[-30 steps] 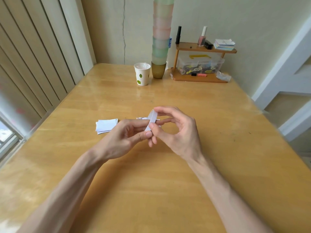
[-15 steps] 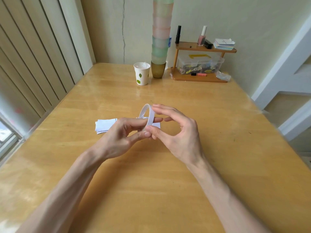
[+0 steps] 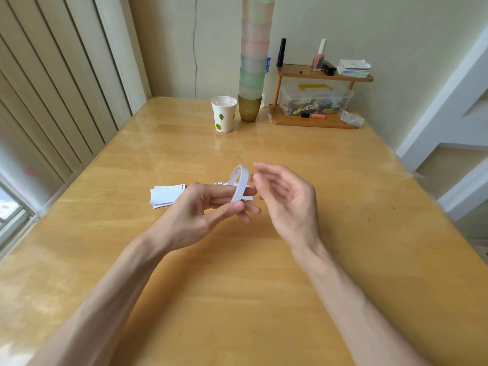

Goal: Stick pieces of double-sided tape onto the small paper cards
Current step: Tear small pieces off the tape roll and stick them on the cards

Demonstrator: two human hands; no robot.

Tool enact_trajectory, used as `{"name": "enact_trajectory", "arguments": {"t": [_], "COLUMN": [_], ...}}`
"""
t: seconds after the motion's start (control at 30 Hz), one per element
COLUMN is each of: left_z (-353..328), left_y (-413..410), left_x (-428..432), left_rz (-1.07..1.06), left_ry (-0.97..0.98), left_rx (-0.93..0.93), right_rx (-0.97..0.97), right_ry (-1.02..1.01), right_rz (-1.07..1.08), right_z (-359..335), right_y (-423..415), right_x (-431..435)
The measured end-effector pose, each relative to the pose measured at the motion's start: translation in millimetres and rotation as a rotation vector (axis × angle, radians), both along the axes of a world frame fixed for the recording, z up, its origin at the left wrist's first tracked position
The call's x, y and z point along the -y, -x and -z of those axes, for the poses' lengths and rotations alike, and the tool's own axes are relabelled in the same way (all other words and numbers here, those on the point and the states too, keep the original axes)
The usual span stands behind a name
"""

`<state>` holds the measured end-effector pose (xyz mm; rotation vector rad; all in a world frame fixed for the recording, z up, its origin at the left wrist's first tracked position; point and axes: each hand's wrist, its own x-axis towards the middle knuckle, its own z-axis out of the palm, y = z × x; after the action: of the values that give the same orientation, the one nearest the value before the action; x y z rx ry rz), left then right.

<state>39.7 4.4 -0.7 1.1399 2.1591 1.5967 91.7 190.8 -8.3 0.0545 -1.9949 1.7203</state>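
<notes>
Left hand (image 3: 190, 220) pinching tape roll (image 3: 239, 184), right hand (image 3: 289, 204) relaxed alongside

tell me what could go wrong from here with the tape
The tape roll is a thin ring pinched only by the left hand; it might slip or get squashed.
The right hand is open beside it, holding no tape end, so any lifted end could restick.
The paper cards lie loose on the table and may slide under pressing.
</notes>
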Motion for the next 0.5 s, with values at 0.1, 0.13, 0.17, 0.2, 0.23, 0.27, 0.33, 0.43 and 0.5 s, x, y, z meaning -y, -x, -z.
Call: {"name": "enact_trajectory", "arguments": {"t": [0.1,0.13,0.17,0.2,0.23,0.27,0.33,0.43,0.5], "left_z": [-1,-1,-1,-1,-1,-1,-1,-1,-1], "left_y": [1,2,2,3,3,2,2,1,0], "left_x": [1,1,2,2,2,2,1,0,0], "left_rz": [-0.008,-0.014,-0.02,-0.024,-0.028,-0.029,-0.034,-0.057,-0.091], "left_ry": [0.02,0.026,0.029,0.032,0.035,0.037,0.041,0.052,0.067], "left_rx": [-0.026,-0.038,-0.048,-0.054,-0.056,-0.058,-0.066,-0.094,-0.11], "right_rx": [-0.077,-0.114,-0.152,-0.191,-0.227,-0.257,-0.294,-0.281,-0.256], "right_ry": [-0.161,-0.242,-0.316,-0.372,-0.416,-0.453,-0.5,-0.477,-0.442], "right_rz": [0.006,0.021,0.049,0.083,0.118,0.15,0.189,0.177,0.15], "right_z": [0,1,2,4,5,7,9,10,8], "right_y": [-1,-1,-2,-1,-1,0,1,0,0], "right_x": [1,1,1,1,0,-1,-1,0,0]}}
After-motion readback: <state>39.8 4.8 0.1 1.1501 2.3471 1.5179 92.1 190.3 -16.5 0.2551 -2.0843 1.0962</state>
